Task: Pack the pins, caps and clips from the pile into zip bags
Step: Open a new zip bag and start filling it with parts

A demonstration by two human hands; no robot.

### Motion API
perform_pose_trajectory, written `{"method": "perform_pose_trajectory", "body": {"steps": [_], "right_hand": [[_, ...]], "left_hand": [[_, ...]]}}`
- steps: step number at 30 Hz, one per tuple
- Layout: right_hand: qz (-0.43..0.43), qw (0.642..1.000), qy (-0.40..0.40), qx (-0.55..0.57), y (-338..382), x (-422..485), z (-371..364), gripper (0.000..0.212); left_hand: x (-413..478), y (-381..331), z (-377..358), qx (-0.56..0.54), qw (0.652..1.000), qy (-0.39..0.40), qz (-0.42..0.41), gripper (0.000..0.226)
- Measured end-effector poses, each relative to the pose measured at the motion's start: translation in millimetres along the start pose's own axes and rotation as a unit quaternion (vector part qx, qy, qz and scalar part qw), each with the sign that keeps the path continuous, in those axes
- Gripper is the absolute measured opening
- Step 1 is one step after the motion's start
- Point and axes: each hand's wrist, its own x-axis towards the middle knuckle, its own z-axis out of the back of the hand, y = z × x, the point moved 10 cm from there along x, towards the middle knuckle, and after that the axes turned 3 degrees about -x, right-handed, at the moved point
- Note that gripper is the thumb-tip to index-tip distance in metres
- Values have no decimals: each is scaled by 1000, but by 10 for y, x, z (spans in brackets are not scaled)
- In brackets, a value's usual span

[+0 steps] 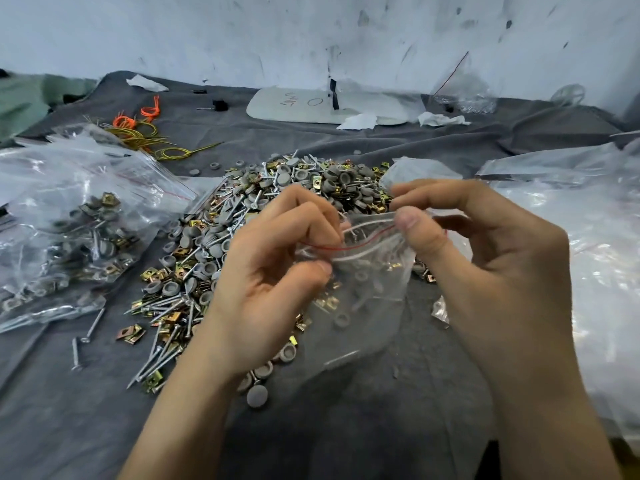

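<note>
A small clear zip bag with a red line at its mouth hangs between my hands over the grey cloth. It holds a few grey caps, brass clips and pins. My left hand pinches the left end of the bag's zip strip. My right hand pinches the right end, thumb on top. Behind and under the bag spreads the pile of steel pins, grey round caps and brass clips.
Filled zip bags lie heaped at the left. Empty clear bags lie at the right. Loose pins lie at the front left. Orange and yellow ties, a white board and crumpled tissues sit further back near the wall.
</note>
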Motion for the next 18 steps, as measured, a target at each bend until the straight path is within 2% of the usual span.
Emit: {"method": "perform_pose_trajectory", "body": {"steps": [7, 10, 12, 15, 18], "right_hand": [[-55, 997, -42, 44, -283, 19, 94, 8], [-113, 991, -34, 60, -626, 14, 9, 19], [-167, 985, 36, 22, -888, -41, -206, 25], [-222, 956, 187, -36, -1138, -214, -631, 26], [-196, 929, 295, -106, -1155, -364, -947, 15]], "left_hand": [[-10, 42, 70, -12, 1000, -17, 0, 4], [-7, 71, 113, -14, 1000, -27, -1, 5], [-4, 92, 144, -27, 999, -35, 2, 7], [-9, 112, 239, -44, 998, -53, 2, 8], [-14, 93, 349, -50, 997, -61, -12, 11]]}}
